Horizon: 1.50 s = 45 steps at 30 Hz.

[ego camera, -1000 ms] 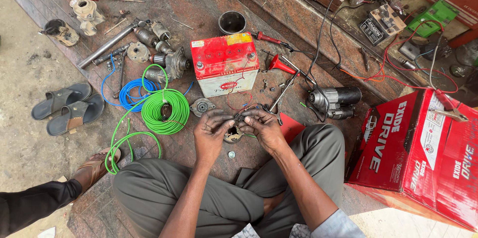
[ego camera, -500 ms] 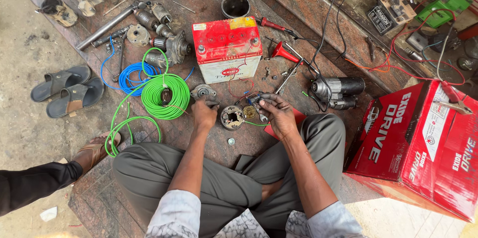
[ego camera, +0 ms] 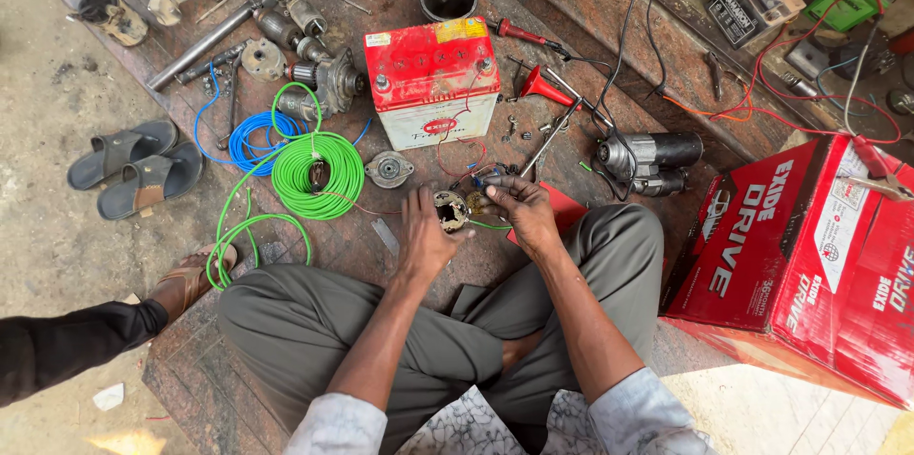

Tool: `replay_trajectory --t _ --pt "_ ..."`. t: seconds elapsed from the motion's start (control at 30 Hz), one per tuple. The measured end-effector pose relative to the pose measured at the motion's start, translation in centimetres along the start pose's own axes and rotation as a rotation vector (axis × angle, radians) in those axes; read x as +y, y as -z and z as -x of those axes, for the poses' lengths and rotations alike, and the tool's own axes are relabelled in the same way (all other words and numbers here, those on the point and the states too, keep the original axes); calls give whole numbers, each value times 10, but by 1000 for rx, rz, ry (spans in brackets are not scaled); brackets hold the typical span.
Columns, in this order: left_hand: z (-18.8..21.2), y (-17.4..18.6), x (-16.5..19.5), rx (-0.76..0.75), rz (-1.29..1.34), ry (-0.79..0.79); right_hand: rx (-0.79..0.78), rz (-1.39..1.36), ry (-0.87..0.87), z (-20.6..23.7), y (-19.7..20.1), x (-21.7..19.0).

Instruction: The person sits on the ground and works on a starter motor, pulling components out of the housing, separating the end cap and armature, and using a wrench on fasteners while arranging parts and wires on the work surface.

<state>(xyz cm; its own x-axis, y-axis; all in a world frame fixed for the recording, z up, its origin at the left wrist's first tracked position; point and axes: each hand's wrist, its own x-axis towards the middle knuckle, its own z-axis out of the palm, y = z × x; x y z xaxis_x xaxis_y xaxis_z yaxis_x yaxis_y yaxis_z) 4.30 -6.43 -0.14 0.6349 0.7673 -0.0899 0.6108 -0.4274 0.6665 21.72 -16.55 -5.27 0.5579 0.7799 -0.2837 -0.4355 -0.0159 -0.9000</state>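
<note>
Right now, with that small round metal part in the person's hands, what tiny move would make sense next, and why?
Probably steadying the round metal part in the left hand while the right hand guides the thin green wire toward its open centre. Both hands already meet at the part, and the right fingertips pinch something small beside it; what exactly is too small to tell.

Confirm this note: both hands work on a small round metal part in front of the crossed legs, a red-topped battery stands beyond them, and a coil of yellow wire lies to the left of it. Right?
Not quite. The coil of wire is green, not yellow, as the head view shows. The rest holds: the left hand and right hand work on the small round metal part, and the red-topped battery stands beyond them.
</note>
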Motion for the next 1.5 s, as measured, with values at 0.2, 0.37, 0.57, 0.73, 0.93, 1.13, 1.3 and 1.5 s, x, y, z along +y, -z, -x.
replay_trajectory --t 0.2,0.37,0.57,0.73,0.93,1.13,1.3,1.5 --pt "-15 15 -13 34 213 -256 -40 44 22 4 -1 0" --pt "-7 21 -18 -28 148 -252 -34 105 35 6 1 0" --pt "0 17 -5 126 -74 -498 -35 116 30 9 -2 -2" --pt "-2 20 -16 154 -22 -374 -15 108 28 12 -1 -3" --pt "-2 18 -31 33 -38 -322 -45 119 -1 12 -4 2" --pt "1 20 -33 -75 21 -233 -166 315 19 21 -15 9" --pt "2 27 -24 -110 125 -178 -121 399 -24 30 -24 16" --pt "3 37 -13 -141 41 -249 -121 353 -24 32 -21 15"
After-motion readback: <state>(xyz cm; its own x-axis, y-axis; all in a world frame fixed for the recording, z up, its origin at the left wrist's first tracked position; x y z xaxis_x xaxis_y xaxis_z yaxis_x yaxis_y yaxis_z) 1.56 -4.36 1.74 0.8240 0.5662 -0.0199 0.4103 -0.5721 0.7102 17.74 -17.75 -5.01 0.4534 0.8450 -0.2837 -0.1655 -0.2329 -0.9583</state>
